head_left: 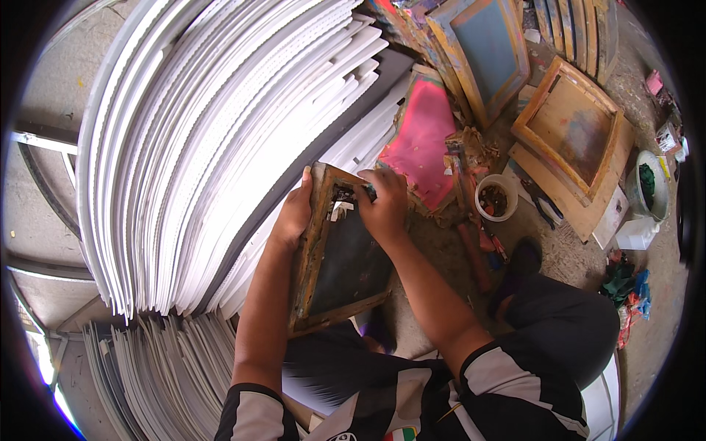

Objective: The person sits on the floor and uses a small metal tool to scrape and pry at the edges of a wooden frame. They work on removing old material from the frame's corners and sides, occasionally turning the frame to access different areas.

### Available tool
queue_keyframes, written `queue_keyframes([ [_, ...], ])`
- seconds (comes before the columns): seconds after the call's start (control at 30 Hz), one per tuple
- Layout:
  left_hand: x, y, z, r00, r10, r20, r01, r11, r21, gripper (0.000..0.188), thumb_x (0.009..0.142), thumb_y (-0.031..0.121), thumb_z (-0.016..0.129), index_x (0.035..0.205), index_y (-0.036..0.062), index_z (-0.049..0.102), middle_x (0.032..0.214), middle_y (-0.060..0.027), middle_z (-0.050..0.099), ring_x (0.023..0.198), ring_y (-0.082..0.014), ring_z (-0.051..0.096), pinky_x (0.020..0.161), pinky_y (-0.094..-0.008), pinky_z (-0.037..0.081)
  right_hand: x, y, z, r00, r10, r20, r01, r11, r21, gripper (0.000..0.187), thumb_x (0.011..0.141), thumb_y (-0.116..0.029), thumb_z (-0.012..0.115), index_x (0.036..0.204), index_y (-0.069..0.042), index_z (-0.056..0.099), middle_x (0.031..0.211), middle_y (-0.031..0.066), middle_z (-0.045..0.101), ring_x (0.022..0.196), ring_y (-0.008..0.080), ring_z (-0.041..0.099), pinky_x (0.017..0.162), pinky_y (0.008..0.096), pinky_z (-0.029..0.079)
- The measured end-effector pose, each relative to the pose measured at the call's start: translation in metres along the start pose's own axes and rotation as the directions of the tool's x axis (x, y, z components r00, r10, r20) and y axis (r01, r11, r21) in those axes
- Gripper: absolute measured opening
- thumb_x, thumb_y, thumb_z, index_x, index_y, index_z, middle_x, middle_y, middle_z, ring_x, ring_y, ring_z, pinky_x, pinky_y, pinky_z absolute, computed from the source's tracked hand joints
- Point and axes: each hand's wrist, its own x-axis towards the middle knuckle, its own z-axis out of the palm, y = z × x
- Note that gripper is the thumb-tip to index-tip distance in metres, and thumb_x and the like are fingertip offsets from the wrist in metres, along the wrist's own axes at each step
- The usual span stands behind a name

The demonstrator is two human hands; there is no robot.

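Here's the left grip (296, 209), curled firmly around the side rail of a weathered wooden frame (353, 257), up near its top corner. Across from it, the right grip (386, 202) is on the frame's upper right, fingers bent in at the inner corner; whether they pinch anything, I can't tell. The frame slants between the two grips and runs down from them toward the lap, its dark panel facing up, a torn white scrap (342, 209) just left of the right fingers. Beyond the left grip, a big stack of white sheets (243, 95)! Just past the right grip, a pink-smeared board (423, 140); farther right of it, a white tub (500, 217), then pliers (540, 202).
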Motion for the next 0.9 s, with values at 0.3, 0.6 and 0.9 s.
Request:
queue_keyframes([
  [0.3,-0.002,0.004,0.002,0.999,-0.034,0.017,0.035,0.997,-0.074,0.071,0.108,0.060,0.039,0.126,-0.0025,0.069,0.115,-0.0143,0.069,0.106,-0.0192,0.060,0.100,-0.0330,0.044,-0.005,-0.005,0.019,0.998,-0.067,0.005,0.065,0.984,0.163,0.014,0.091,-0.010,0.071,0.104,-0.006,0.071,0.093,0.0098,0.069,0.089,0.0324,0.063,0.078,0.0418,0.050],
  [0.6,-0.007,0.009,0.004,1.000,-0.028,0.007,0.029,0.999,-0.042,0.082,0.105,0.069,0.034,0.127,-0.0033,0.068,0.117,-0.0160,0.070,0.106,-0.0222,0.062,0.101,-0.0361,0.046,-0.017,0.008,0.026,0.998,0.057,-0.012,-0.052,0.970,0.238,0.018,0.095,-0.010,0.069,0.109,-0.001,0.063,0.092,0.0179,0.061,0.084,0.0354,0.062,0.076,0.0424,0.049],
  [0.9,0.004,-0.004,-0.001,1.000,0.011,-0.010,-0.010,0.996,0.094,0.088,0.105,0.070,0.029,0.122,-0.0067,0.069,0.117,-0.0225,0.070,0.110,-0.0271,0.062,0.104,-0.0390,0.043,-0.037,0.031,0.027,0.901,0.410,0.142,-0.427,0.897,0.116,0.018,0.096,-0.015,0.069,0.096,0.002,0.060,0.086,0.0211,0.066,0.086,0.0391,0.066,0.077,0.0438,0.049],
])
